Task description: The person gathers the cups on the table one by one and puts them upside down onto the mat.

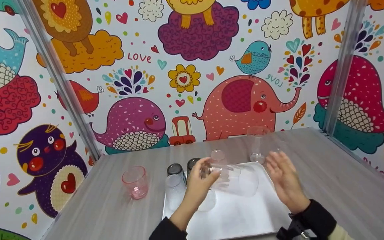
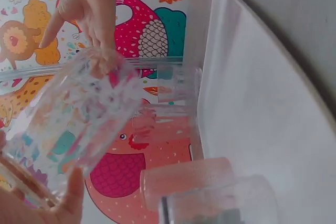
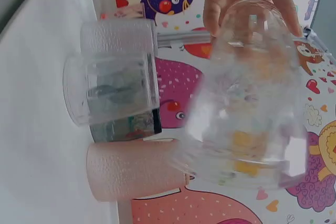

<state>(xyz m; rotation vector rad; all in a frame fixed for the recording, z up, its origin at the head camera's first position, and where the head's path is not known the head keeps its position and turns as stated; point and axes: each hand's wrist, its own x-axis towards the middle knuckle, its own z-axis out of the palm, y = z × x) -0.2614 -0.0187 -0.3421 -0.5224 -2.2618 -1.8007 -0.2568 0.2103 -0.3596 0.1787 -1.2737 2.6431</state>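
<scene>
My left hand (image 1: 198, 176) grips a large clear vessel (image 1: 237, 181) by its left end, thumb on the near side. The vessel lies nearly sideways in the air above the white tray (image 1: 242, 218). Its gripped end looks narrower in the right wrist view. To the right is my right hand (image 1: 286, 180), fingers extended and holding nothing. In the head view a small gap separates it from the vessel's far end. On the tray's left side stand a textured clear cup (image 1: 173, 193), another clear cup (image 1: 208, 201) and dark glasses (image 1: 175, 169).
A pink glass (image 1: 135, 183) stands on the table left of the tray. Behind the tray are a tall clear glass (image 1: 258, 141) and a pale pink cup (image 3: 137, 169). Cartoon-printed walls (image 1: 185, 110) with metal corner posts (image 1: 340, 70) enclose the table (image 1: 88, 206).
</scene>
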